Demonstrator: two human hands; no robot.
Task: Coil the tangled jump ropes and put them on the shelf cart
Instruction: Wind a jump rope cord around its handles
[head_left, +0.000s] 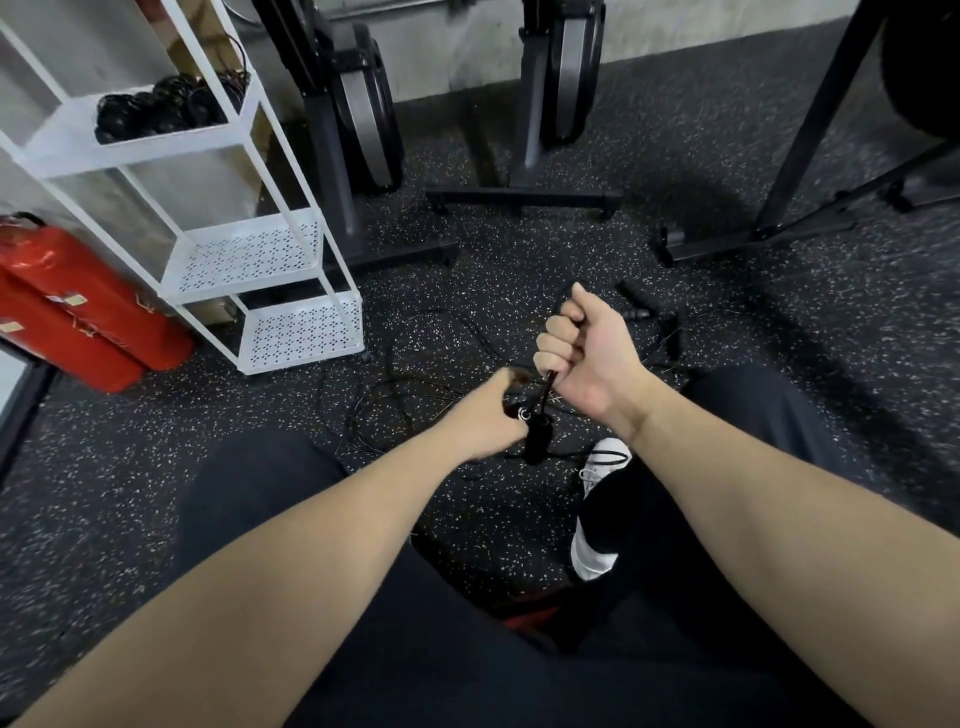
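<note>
On the top tray of the shelf cart (140, 148), several coiled ropes (166, 106) already sit. Both grips pinch one jump rope: the right hand (582, 353) fisted around cord, the left hand (488, 415) at its handle (537, 436). More tangled ropes (415, 374) remain on the floor (727, 322).

- A jump rope handle (536, 435), black and cylindrical, hangs almost upright below the right hand (582, 353), which is fisted round its thin upper stem; the left hand (485, 415) pinches at a second black handle end just beside it.
- Thin black tangled cords (410, 395) lie in loose overlapping loops on the floor beneath the hands.
- Another black handle (635, 304) lies flat on the floor beyond the right hand.
- Coiled black ropes (161, 106) sit bunched on the top shelf of the white shelf cart (291, 332), whose two lower perforated shelves hold nothing.
</note>
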